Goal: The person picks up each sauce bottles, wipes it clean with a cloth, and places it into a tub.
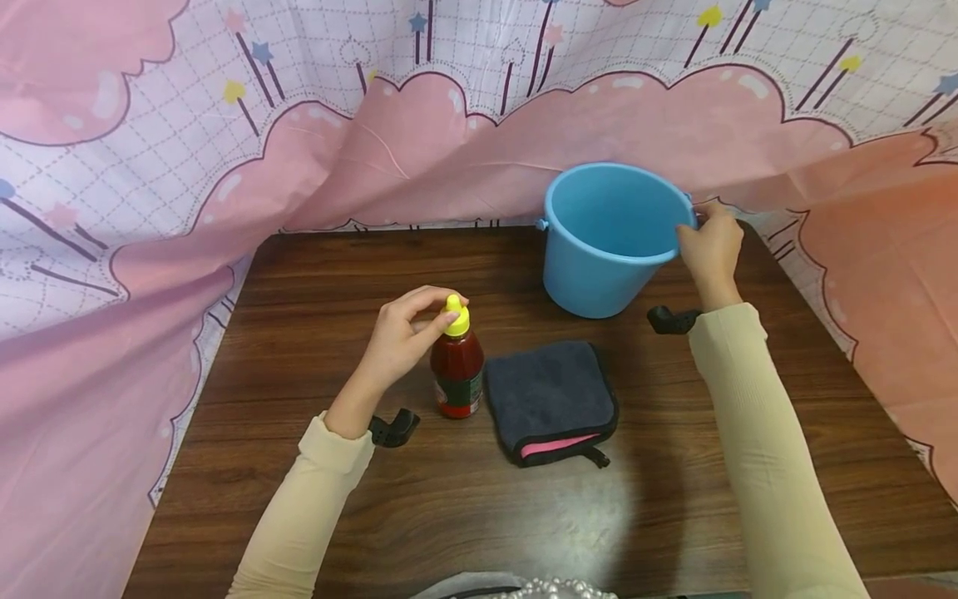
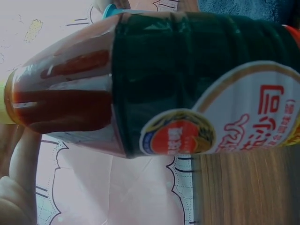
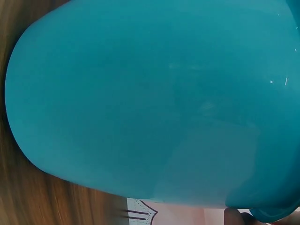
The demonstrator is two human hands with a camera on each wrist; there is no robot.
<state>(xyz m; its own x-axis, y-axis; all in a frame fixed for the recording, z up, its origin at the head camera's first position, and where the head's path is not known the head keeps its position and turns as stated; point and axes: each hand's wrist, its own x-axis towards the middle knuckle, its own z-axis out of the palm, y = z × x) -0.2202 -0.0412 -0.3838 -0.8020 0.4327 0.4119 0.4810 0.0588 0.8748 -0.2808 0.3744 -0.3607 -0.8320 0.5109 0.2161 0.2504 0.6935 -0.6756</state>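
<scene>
A squeeze bottle of red ketchup (image 1: 456,366) with a yellow cap stands upright on the wooden table. My left hand (image 1: 404,329) pinches that cap between thumb and fingers. In the left wrist view the ketchup bottle (image 2: 154,84) fills most of the picture, its green label facing the camera. A blue bucket (image 1: 591,270) is at the back right of the table. With my right hand (image 1: 711,245) I grip its right rim, thumb over the edge. The right wrist view is nearly filled by the bucket's outer wall (image 3: 140,103).
Right of the bottle lies a folded dark grey cloth (image 1: 550,395) with a pink inner side and black edging. A pink and white patterned curtain (image 1: 449,158) hangs behind the wooden table (image 1: 314,274) and along its sides. Some pearl-like beads (image 1: 554,589) show at the near edge.
</scene>
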